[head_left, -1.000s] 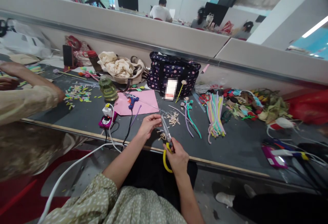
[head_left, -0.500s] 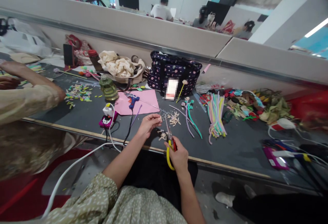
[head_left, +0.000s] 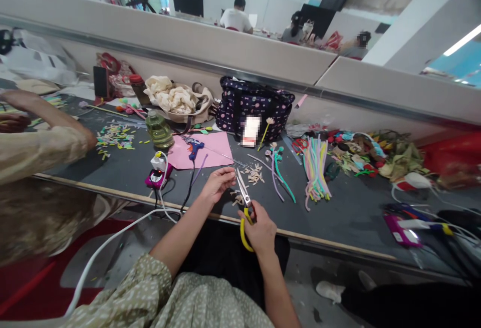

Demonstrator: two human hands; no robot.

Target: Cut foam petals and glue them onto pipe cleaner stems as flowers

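Tabletop (head_left: 356,213): right hand (head_left: 261,230) (curled) round scissors (head_left: 244,198)

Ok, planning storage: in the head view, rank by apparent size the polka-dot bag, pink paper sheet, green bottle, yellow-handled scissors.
1. Dark polka-dot fabric bag.
2. Pink paper sheet.
3. Green bottle and yellow-handled metal scissors look alike; scissors sit nearer.

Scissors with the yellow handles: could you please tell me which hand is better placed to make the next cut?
Right, probably. The right hand grips the scissors by their yellow handles, blades pointing at the left hand, whose fingers are pinched beside the tips.
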